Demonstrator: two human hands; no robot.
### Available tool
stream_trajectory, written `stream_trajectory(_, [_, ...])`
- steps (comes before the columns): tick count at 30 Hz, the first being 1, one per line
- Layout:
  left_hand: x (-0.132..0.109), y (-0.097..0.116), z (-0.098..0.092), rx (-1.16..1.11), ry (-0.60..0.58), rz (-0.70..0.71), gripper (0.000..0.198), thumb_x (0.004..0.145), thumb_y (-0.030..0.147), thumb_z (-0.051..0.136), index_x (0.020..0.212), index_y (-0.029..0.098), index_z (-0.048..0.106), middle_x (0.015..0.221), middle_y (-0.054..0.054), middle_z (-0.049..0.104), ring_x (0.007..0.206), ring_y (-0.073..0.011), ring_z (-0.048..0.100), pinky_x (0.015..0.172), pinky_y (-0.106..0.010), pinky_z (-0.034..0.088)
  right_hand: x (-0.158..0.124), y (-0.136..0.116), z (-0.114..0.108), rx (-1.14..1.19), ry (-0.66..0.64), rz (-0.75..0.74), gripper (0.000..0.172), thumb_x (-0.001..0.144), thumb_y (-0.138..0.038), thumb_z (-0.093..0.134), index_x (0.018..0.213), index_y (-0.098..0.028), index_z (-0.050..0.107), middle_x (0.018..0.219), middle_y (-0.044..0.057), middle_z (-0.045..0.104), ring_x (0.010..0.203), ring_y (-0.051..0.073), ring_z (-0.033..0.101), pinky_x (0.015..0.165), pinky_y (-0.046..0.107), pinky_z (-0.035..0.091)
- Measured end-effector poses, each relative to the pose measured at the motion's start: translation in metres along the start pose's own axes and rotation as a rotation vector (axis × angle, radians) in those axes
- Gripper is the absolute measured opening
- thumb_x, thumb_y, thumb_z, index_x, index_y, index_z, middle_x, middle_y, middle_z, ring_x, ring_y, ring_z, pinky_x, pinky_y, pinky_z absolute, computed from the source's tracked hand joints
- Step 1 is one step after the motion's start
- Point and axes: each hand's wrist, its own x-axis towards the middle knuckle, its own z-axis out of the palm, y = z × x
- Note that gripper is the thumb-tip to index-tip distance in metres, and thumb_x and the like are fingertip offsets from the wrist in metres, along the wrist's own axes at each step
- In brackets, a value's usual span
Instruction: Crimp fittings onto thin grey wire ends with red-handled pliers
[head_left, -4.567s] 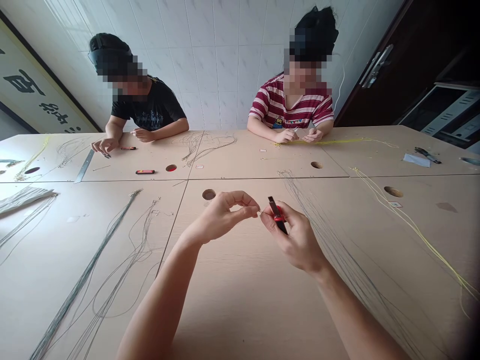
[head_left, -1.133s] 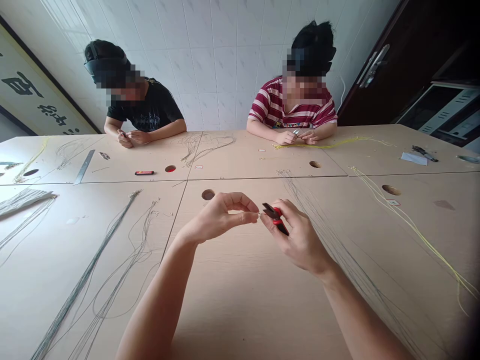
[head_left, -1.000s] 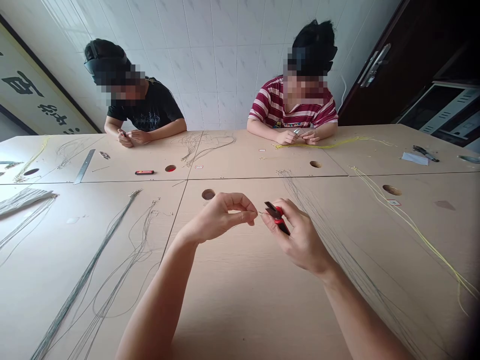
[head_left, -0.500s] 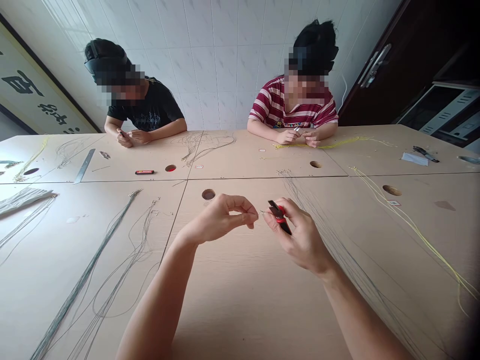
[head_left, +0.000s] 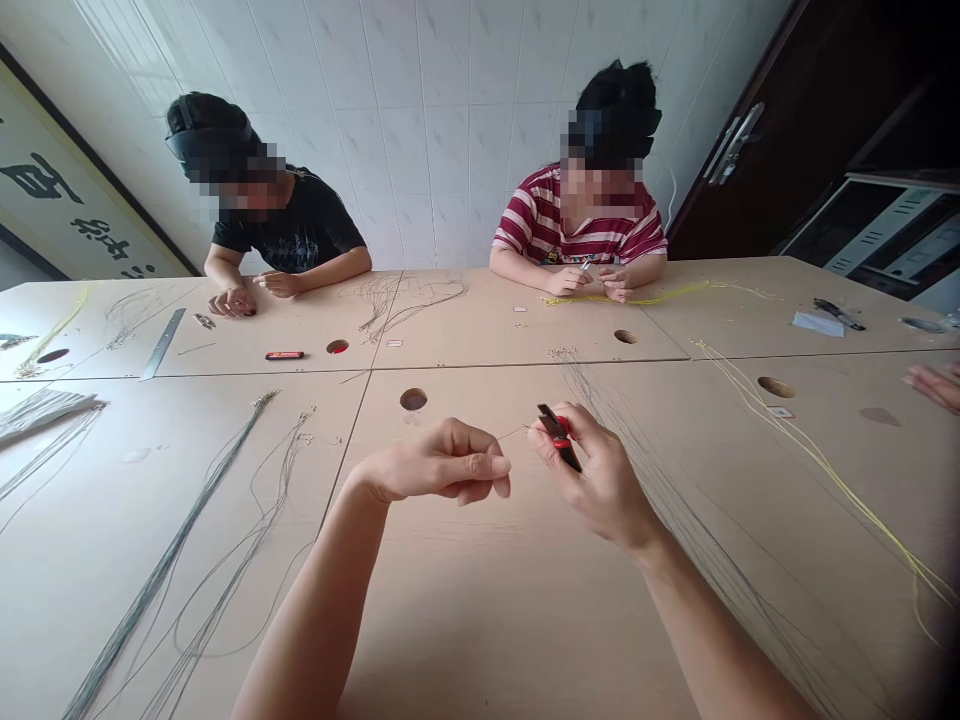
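My right hand [head_left: 600,475] is closed around a small tool with red and black parts [head_left: 559,437], its dark tip pointing up and left. From the fingertips of that hand a thin thread [head_left: 514,434] runs left towards my left hand [head_left: 442,465]. The fingers of my left hand are curled together, thumb against the index finger; what they pinch is too small to make out. Both hands are above the wooden table [head_left: 450,620], a short gap apart.
Grey-green strands [head_left: 187,520] and looser thin strands [head_left: 255,540] lie left. Thin grey strands [head_left: 660,480] and yellow strands [head_left: 825,455] lie right. Two people [head_left: 292,230] [head_left: 577,225] sit opposite; another person's hand [head_left: 934,385] shows at the right edge.
My left hand has turned and dropped slightly, and the thread beside it shows more. The left person's hand has lowered to the table. Another person's hand has appeared at the right edge.
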Motion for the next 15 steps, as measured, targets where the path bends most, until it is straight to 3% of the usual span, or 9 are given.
stream_trajectory(6, [-0.003, -0.001, 0.005, -0.316, -0.036, 0.192, 0.04, 0.086, 0.05, 0.058, 0.068, 0.015, 0.066, 0.037, 0.005, 0.037, 0.032, -0.0045, 0.023, 0.037, -0.023, 0.013, 0.012, 0.0, 0.002, 0.043, 0.049, 0.081, 0.014, 0.093, -0.03, 0.05, 0.081, -0.022, 0.05, 0.075, 0.0, 0.051, 0.071, 0.015, 0.05, 0.067, 0.029, 0.041])
stream_trajectory(11, [-0.008, 0.009, 0.005, -0.45, 0.074, 0.372, 0.041, 0.087, 0.049, 0.056, 0.063, 0.017, 0.061, 0.034, 0.008, 0.03, 0.027, -0.0028, 0.015, 0.033, -0.02, 0.009, 0.027, -0.002, 0.004, 0.07, 0.101, 0.088, 0.015, 0.092, -0.032, 0.051, 0.08, -0.022, 0.05, 0.075, 0.0, 0.053, 0.071, 0.015, 0.05, 0.068, 0.029, 0.042])
stream_trajectory(15, [-0.025, 0.005, 0.002, -0.34, 0.177, 0.282, 0.041, 0.091, 0.049, 0.051, 0.07, 0.015, 0.062, 0.037, 0.007, 0.033, 0.033, -0.0044, 0.017, 0.037, -0.021, 0.013, 0.031, 0.001, 0.005, 0.1, 0.134, 0.107, 0.017, 0.092, -0.034, 0.051, 0.08, -0.022, 0.049, 0.074, 0.0, 0.051, 0.068, 0.015, 0.049, 0.069, 0.03, 0.042])
